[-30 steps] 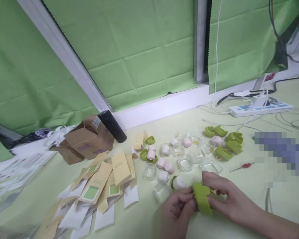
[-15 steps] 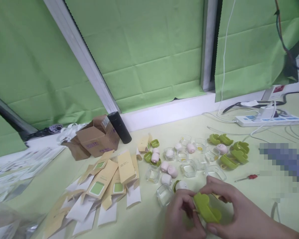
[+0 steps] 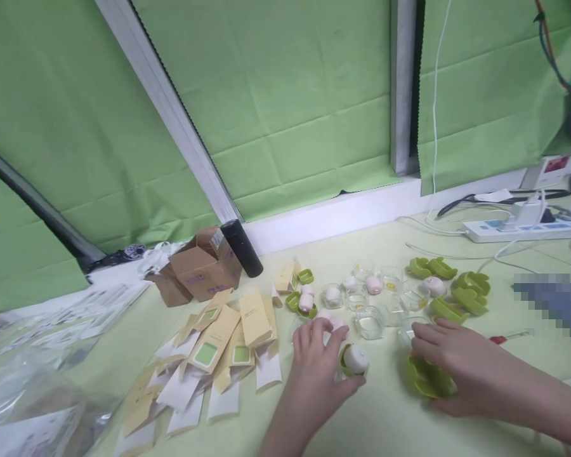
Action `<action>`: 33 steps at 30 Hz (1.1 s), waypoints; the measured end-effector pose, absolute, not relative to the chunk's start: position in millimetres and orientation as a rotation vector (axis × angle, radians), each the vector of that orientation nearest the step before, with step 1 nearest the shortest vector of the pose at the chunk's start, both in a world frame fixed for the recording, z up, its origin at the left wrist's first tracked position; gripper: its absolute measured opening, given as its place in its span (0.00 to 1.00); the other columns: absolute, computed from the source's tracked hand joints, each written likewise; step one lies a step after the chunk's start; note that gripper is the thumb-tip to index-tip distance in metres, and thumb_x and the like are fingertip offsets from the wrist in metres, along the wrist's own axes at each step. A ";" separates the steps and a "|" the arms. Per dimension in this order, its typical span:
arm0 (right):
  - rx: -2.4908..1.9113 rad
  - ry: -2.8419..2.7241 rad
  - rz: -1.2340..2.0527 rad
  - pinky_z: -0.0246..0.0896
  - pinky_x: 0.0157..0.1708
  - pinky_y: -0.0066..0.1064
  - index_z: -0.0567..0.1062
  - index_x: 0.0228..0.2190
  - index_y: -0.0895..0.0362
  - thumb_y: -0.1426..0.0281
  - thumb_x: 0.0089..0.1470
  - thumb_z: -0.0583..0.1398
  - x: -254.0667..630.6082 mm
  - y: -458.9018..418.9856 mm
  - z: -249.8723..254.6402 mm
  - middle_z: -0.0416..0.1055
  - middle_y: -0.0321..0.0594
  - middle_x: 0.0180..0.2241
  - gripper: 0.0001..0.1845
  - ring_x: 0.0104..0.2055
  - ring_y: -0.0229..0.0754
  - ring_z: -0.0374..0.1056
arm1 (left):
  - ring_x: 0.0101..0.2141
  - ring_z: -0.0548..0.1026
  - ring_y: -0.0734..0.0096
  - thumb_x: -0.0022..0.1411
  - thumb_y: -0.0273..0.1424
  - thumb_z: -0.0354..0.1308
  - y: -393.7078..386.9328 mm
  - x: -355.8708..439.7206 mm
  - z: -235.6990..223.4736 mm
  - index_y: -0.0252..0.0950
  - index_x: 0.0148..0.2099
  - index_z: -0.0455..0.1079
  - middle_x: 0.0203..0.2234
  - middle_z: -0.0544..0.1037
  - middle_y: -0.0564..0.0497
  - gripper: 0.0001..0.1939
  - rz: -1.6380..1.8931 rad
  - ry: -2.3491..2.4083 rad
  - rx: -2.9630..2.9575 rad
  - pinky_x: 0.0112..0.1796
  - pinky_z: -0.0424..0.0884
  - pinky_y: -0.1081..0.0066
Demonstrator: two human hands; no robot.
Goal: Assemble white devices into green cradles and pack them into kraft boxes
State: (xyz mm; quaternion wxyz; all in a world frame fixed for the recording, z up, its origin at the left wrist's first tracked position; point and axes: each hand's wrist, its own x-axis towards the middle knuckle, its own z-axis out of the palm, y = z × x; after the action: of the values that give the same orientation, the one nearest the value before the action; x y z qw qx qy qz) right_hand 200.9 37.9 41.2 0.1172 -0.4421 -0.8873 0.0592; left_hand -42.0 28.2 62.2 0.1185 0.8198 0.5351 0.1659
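Note:
My right hand rests on the table with its fingers curled over a green cactus-shaped piece. My left hand reaches over the table, fingers spread above the small items, its thumb beside a white ball in a green cup. Just beyond my left fingers lie pink and white balls and clear little boxes.
More green cactus pieces lie at the right. A fan of tan and white paper sleeves covers the left. Behind it sit brown cartons and a black cylinder. A power strip with cables and a red screwdriver lie at right.
Both hands held one green piece between them; now they have parted. The right hand has lowered the piece onto the table, and the left has moved left toward the white ball.

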 end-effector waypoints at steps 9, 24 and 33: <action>-1.220 -2.444 0.267 0.59 0.30 0.38 0.76 0.40 0.54 0.51 0.34 0.69 206.5 40.5 37.1 0.71 0.42 0.31 0.31 0.32 0.52 0.68 | 0.52 0.61 0.47 0.47 0.41 0.65 51.4 -29.1 67.9 0.44 0.44 0.74 0.47 0.71 0.45 0.20 0.378 1.411 2.365 0.52 0.50 0.45; -1.356 -1.571 0.965 0.58 0.30 0.31 0.63 0.33 0.51 0.60 0.61 0.47 205.8 39.2 55.6 0.61 0.33 0.29 0.10 0.29 0.40 0.60 | 0.46 0.65 0.52 0.55 0.32 0.55 85.8 -20.0 73.0 0.34 0.44 0.66 0.39 0.73 0.44 0.14 0.481 1.594 2.449 0.50 0.54 0.50; -1.110 -1.446 1.597 0.46 0.24 0.26 0.72 0.28 0.55 0.51 0.54 0.58 200.5 39.4 55.1 0.55 0.31 0.23 0.20 0.25 0.35 0.48 | 0.61 0.47 0.38 0.41 0.31 0.67 37.7 -18.5 64.7 0.34 0.39 0.71 0.59 0.59 0.35 0.19 0.161 1.410 2.465 0.57 0.39 0.39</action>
State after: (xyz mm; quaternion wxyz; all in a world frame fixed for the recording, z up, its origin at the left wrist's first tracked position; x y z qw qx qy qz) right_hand 200.5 39.4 55.1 0.3512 -0.4289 -0.5587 0.6170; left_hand -18.5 37.7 64.7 0.1479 0.8571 0.4903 0.0559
